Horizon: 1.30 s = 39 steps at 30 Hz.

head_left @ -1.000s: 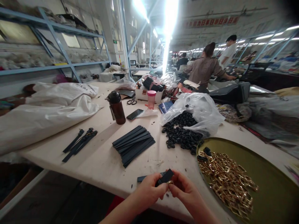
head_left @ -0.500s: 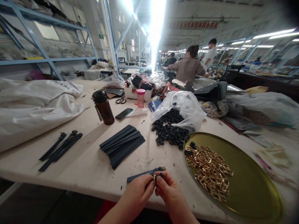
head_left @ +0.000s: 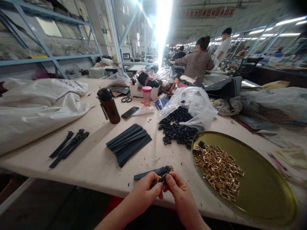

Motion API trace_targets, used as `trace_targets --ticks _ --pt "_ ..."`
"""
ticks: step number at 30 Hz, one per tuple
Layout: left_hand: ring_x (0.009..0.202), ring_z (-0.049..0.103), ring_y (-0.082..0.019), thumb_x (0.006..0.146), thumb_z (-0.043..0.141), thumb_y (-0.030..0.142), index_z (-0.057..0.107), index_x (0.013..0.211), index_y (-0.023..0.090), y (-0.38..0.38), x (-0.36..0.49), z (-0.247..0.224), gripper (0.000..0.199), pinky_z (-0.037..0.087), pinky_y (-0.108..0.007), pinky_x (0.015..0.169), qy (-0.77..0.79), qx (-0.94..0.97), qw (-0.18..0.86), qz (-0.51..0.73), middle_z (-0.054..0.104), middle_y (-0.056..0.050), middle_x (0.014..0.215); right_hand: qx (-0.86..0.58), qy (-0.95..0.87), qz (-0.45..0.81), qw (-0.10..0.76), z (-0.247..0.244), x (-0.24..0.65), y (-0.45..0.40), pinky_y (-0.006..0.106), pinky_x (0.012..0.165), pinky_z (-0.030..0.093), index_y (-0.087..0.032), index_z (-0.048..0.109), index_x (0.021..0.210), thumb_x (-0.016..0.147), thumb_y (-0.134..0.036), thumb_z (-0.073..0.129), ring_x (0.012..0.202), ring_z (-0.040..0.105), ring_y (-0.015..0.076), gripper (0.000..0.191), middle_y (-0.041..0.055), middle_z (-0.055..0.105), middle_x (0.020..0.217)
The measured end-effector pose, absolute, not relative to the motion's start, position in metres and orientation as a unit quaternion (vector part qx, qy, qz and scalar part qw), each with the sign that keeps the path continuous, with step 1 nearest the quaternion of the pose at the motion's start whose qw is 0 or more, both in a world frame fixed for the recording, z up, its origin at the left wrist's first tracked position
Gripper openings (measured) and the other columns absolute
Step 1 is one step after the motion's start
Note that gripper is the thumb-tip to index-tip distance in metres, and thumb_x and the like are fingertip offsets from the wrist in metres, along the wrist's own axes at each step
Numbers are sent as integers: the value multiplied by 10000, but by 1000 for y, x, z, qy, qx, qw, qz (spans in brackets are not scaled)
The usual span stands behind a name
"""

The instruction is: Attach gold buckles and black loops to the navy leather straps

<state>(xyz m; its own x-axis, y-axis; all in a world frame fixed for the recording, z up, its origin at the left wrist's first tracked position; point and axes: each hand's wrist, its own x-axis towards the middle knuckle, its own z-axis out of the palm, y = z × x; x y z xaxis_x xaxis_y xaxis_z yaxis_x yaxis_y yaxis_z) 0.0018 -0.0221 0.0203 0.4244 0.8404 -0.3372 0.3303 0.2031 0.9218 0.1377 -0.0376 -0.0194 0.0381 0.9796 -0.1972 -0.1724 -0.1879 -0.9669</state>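
At the table's front edge, my left hand [head_left: 148, 189] and my right hand [head_left: 176, 187] meet, fingers closed on one small dark strap [head_left: 162, 179] with a bit of gold metal by the left fingers. Most of that strap is hidden by the fingers. Just behind them lies a dark strap piece [head_left: 148, 172] with a gold end. Farther back is a fanned stack of dark strips [head_left: 129, 143]. Black loops [head_left: 178, 127] spill out of a clear plastic bag [head_left: 199, 102]. Gold buckles [head_left: 220, 169] are heaped on an oval tray [head_left: 261, 191].
Finished-looking straps [head_left: 72, 145] lie at the left, near a white sack [head_left: 40, 111]. Behind the strips stand a brown bottle [head_left: 110, 108], a phone [head_left: 130, 112], a pink-lidded cup [head_left: 146, 95] and scissors [head_left: 126, 98]. People stand at tables farther back.
My fingers have shifted on the dark strap, and the gold part between them is now less visible. The camera view has shifted, so the table items appear slightly higher and more to the right.
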Motion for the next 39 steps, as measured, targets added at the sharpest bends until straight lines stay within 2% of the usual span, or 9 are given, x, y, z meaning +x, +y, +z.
trace_targets --ticks 4,10,17,24,27,34,39 --pt "393 355 -62 768 453 372 462 759 166 -22 4 14 206 261 -179 372 503 550 633 209 552 31 604 -525 -372 585 494 -19 137 -37 239 525 376 -170 537 673 776 -505 515 508 450 112 351 -31 492 522" --pt "406 360 -60 771 459 360 485 725 158 -26 8 16 208 260 -184 400 529 554 598 235 546 33 578 -565 -493 426 507 -20 140 -43 261 582 399 -186 571 692 783 -476 514 600 513 149 309 5 556 616" --pt "394 353 -59 771 440 307 486 699 161 -29 8 18 169 250 -183 395 524 568 597 216 513 48 540 -563 -436 508 485 -20 142 -43 261 561 407 -186 515 688 824 -486 435 528 483 136 339 -23 499 523" --pt "424 357 -64 785 430 325 485 687 159 -31 10 11 200 272 -185 429 545 561 580 227 487 52 542 -564 -551 373 489 -24 147 -53 257 588 407 -200 558 719 820 -388 470 612 524 153 231 3 559 627" --pt "455 378 -71 781 443 332 471 673 164 -34 8 11 201 281 -186 452 543 571 573 226 474 55 545 -560 -538 406 482 -24 147 -52 253 585 404 -196 553 710 770 -382 539 614 513 149 196 -2 553 641" --pt "466 395 -81 746 504 371 448 703 178 -33 -2 24 205 287 -192 466 510 605 590 160 489 58 559 -499 -419 608 454 -17 145 -42 227 527 365 -188 487 661 663 -432 645 527 451 108 290 -46 504 557" --pt "540 396 -101 745 509 422 416 609 179 -23 3 23 294 266 -207 499 551 676 466 152 422 57 557 -497 -420 596 472 -24 147 -34 234 561 368 -186 495 664 641 -422 671 568 455 113 296 -45 497 585"
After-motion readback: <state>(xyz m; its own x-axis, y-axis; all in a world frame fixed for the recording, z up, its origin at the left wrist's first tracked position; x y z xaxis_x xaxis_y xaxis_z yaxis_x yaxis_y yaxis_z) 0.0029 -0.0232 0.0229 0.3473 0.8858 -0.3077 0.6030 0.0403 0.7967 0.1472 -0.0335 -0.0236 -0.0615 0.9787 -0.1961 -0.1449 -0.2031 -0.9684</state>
